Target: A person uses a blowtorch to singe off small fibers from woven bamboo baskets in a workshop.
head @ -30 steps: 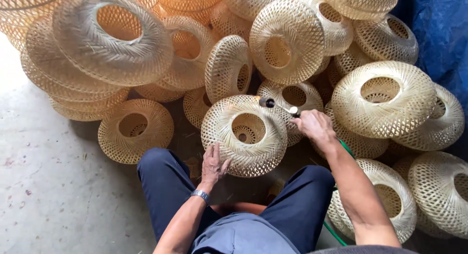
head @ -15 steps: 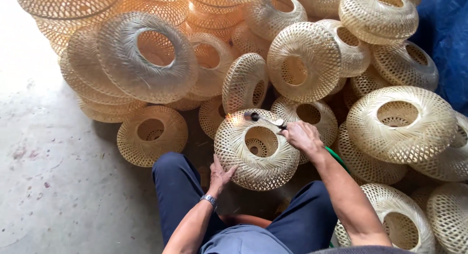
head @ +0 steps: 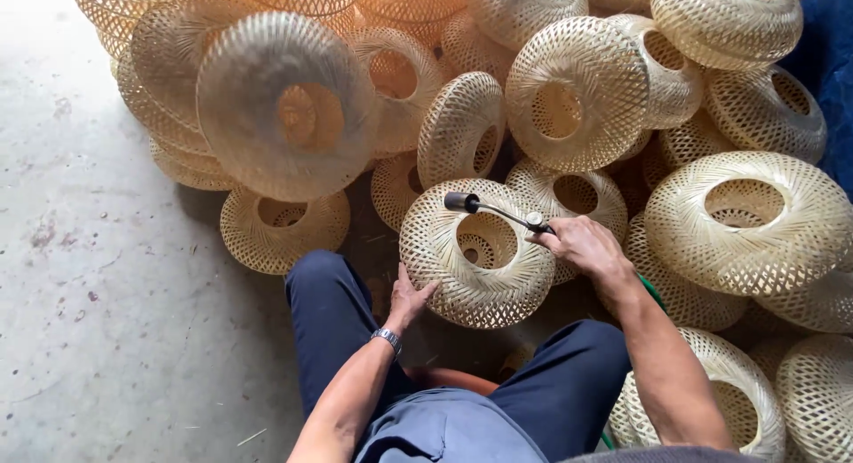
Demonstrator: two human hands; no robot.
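Here, right hand [head: 582, 245] clasps a torch wand [head: 494, 211] over the hollow woven shade [head: 476, 253]; left hand [head: 410, 296], fingers spread, steadies it.

Floor [head: 107, 276] left is free; woven shades [head: 577, 90] crowd front & right.

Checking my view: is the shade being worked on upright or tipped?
Tipped: the shade leans, its round opening facing the camera, steadied by the left hand.

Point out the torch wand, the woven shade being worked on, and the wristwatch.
torch wand [head: 494, 211]: head view, on its thin metal tube.
woven shade [head: 444, 250]: head view, on its left woven wall.
wristwatch [head: 386, 339]: head view, on the metal band.
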